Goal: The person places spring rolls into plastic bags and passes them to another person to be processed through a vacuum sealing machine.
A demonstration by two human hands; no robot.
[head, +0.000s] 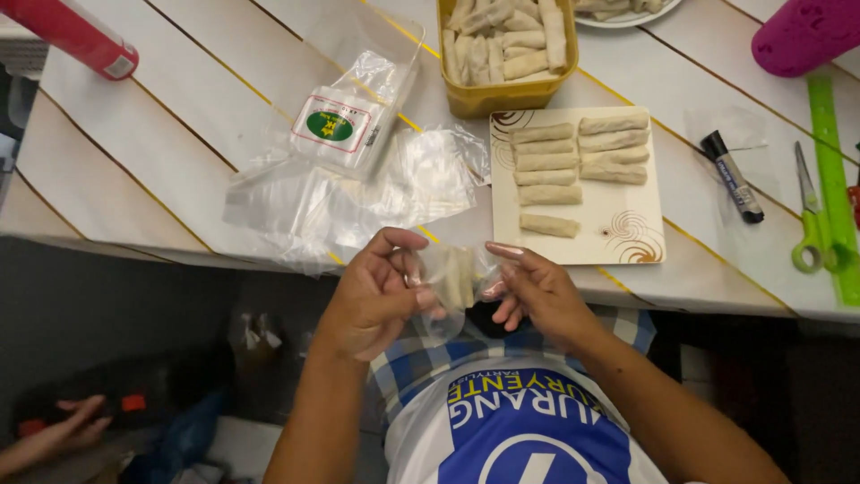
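Clear plastic bag (pixel 452 280) of spring rolls, pinched between left hand (pixel 376 291) and right hand (pixel 537 291) off the table's near edge, could slip floorward if either grip loosens.

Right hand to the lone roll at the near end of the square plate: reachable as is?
Probably yes. The right hand is just below the plate's near edge, with nothing between it and the roll. But it is holding the small bag, so it isn't free.

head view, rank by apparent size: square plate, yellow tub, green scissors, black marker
1. square plate
2. yellow tub, cut off by the frame's top edge, so its full size is unsure
3. green scissors
4. black marker, close to the scissors, slightly shorter
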